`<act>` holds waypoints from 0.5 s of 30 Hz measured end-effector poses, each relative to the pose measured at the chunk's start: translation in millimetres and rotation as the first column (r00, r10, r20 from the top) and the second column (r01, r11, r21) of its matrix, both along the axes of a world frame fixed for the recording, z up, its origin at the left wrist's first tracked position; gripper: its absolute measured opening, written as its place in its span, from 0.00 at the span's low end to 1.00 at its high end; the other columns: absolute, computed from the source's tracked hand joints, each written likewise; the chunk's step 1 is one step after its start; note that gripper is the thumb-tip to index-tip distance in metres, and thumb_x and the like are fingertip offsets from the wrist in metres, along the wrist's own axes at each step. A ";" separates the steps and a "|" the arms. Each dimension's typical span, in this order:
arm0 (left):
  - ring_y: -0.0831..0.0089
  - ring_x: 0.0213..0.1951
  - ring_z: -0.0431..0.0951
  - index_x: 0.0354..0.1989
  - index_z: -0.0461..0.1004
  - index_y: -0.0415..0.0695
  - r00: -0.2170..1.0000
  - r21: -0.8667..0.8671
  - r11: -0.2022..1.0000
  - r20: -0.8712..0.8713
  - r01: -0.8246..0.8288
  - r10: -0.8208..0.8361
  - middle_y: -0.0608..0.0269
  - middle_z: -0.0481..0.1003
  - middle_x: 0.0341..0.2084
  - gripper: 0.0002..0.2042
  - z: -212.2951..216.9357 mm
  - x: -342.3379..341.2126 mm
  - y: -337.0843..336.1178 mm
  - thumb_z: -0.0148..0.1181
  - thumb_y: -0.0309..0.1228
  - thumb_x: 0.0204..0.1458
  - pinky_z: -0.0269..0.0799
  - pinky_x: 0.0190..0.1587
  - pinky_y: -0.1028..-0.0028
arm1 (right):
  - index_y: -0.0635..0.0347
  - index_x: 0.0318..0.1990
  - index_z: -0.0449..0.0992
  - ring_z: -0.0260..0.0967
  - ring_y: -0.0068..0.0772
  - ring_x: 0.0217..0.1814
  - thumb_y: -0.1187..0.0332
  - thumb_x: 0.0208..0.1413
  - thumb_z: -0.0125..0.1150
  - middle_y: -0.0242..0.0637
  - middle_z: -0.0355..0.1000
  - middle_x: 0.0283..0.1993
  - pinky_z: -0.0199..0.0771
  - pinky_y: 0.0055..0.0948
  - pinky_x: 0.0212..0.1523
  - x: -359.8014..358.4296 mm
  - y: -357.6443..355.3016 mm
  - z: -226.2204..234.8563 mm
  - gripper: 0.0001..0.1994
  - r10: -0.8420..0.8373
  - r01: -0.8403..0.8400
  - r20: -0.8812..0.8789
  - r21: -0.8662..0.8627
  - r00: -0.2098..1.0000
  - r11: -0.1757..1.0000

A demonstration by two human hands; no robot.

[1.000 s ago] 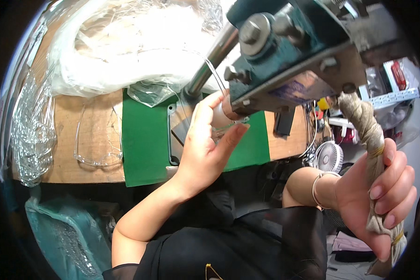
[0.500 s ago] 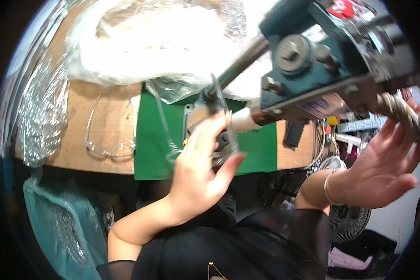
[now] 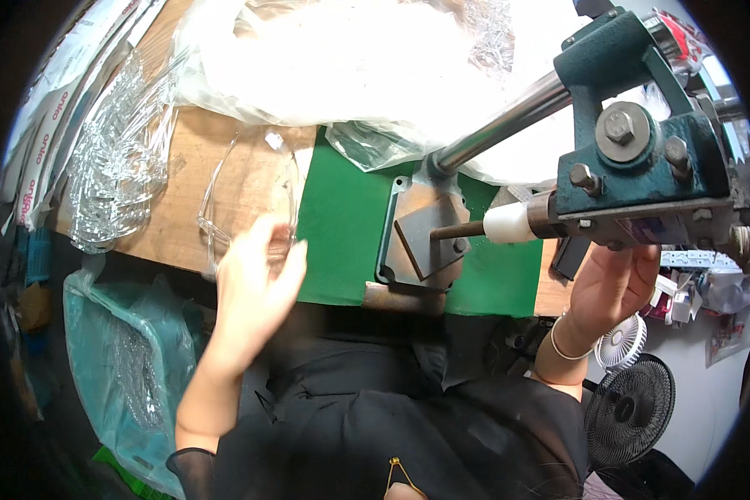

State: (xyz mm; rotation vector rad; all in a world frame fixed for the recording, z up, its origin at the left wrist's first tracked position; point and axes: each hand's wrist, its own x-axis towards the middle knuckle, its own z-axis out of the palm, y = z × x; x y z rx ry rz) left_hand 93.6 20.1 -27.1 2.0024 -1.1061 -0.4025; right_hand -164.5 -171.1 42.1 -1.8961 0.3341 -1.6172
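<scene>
My left hand [image 3: 257,292] is over the wooden tabletop at the left, slightly blurred. Its thumb and bent fingers close round part of a thin clear plastic strip [image 3: 202,218], looped on the wood. To the right stands a bench press with a dark green head [image 3: 696,179], a steel column [image 3: 517,117] and a base [image 3: 387,233]. A thin rod [image 3: 458,230] below a white collar [image 3: 507,223] meets a tilted square plate [image 3: 423,250] on the base. My right hand [image 3: 604,292] is raised against the underside of the press head, fingers bent, their tips hidden behind it.
A green mat [image 3: 333,242] lies under the press. Behind it spreads a bright translucent plastic bag [image 3: 233,104]. A bundle of shiny clear strips [image 3: 121,167] lies far left, above a teal plastic-lined bin [image 3: 92,333]. A phone [image 3: 568,258] and a black fan [image 3: 629,408] are at right.
My left hand has moved left from the press base, where it had a clear strip, to the strip on the wood. My right hand has come off the wrapped lever, moving left. The view has shifted.
</scene>
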 end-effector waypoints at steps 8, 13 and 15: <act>0.56 0.38 0.72 0.44 0.65 0.36 0.916 0.051 0.995 0.388 0.084 -0.097 0.48 0.70 0.37 0.20 -43.3 18.5 -43.1 0.60 0.32 0.43 0.67 0.44 0.64 | 0.61 0.43 0.69 0.70 0.25 0.41 0.74 0.55 0.54 0.36 0.72 0.39 0.69 0.28 0.43 -38.7 12.3 -22.1 0.09 0.058 -0.022 -0.084 0.380 0.995 0.925; 0.62 0.36 0.75 0.46 0.68 0.38 0.975 -0.217 0.957 0.154 0.191 -0.159 0.49 0.73 0.34 0.18 2.9 61.4 -192.6 0.51 0.39 0.53 0.69 0.41 0.67 | 0.65 0.38 0.69 0.66 0.21 0.33 0.77 0.53 0.55 0.33 0.69 0.35 0.68 0.21 0.36 -35.4 19.9 -30.6 0.06 -0.068 0.201 -0.275 0.491 0.959 0.848; 0.62 0.36 0.75 0.44 0.68 0.38 0.971 -0.263 0.936 0.119 0.234 -0.210 0.50 0.73 0.33 0.17 7.9 65.1 -258.0 0.50 0.39 0.53 0.69 0.41 0.67 | 0.67 0.41 0.70 0.68 0.24 0.32 0.80 0.54 0.50 0.35 0.71 0.33 0.68 0.22 0.36 -39.4 19.5 -37.2 0.08 -0.104 0.278 -0.389 0.424 0.915 0.862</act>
